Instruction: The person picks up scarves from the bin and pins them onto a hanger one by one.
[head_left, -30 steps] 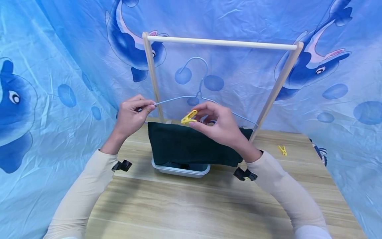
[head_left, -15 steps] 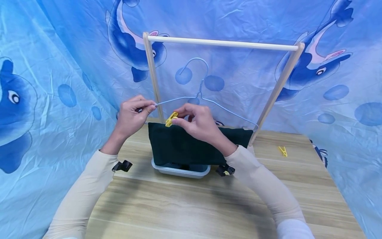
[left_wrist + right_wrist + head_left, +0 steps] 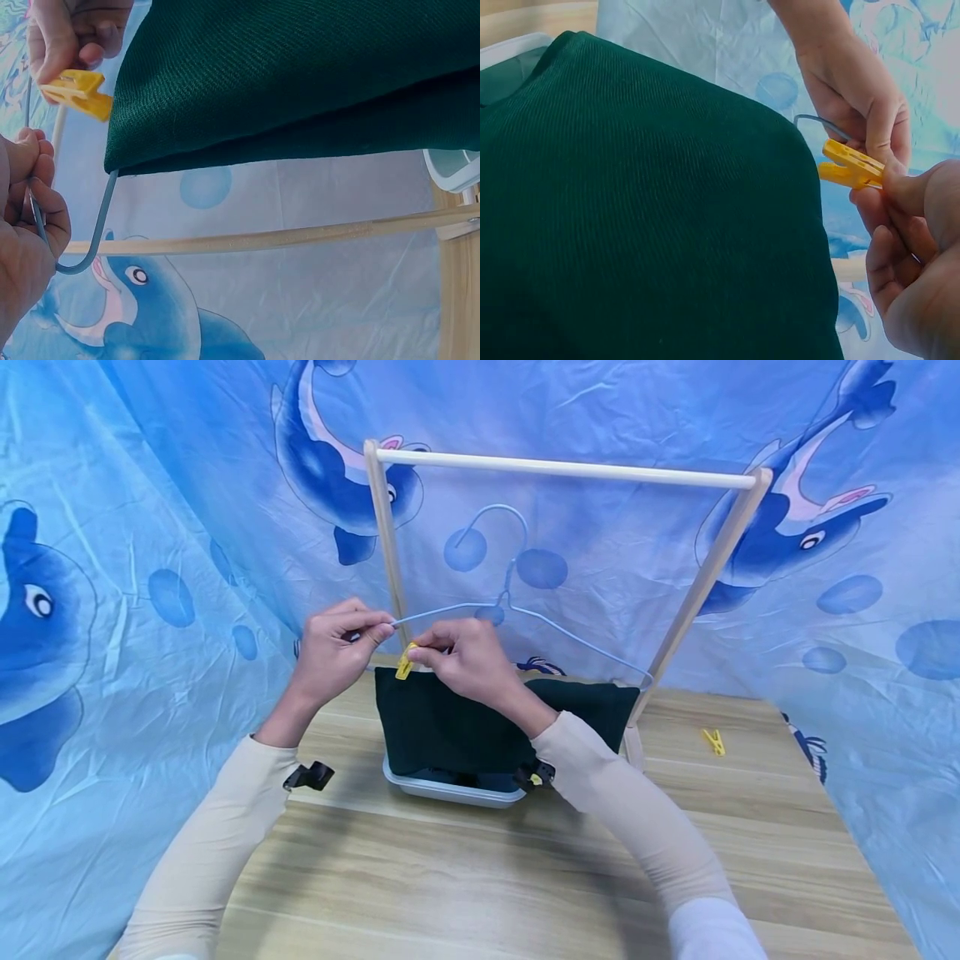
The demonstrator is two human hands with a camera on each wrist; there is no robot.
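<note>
My left hand (image 3: 337, 647) pinches the left end of a light blue wire hanger (image 3: 551, 625), whose hook points up. Over the hanger's lower bar hangs a folded dark green cloth (image 3: 450, 727). Between thumb and fingers of my right hand (image 3: 468, 660) is a yellow clothespin (image 3: 406, 663), held at the cloth's upper left corner. In the right wrist view the tips of the clothespin (image 3: 847, 165) are spread apart right at the cloth's edge (image 3: 705, 187). The left wrist view shows the clothespin (image 3: 79, 91) beside the fold, near the hanger's bent end (image 3: 94, 244).
A drying rack with a white top rod (image 3: 562, 467) and wooden legs stands behind the hanger. Below the cloth sits a pale plastic basin (image 3: 457, 794). A second yellow clothespin (image 3: 714, 742) lies on the wooden table (image 3: 450, 877) at right. Blue dolphin-print curtains surround the table.
My right hand has moved left along the cloth's top edge with the clothespin, which has turned tips down toward the left corner. The left hand and hanger have stayed nearly still.
</note>
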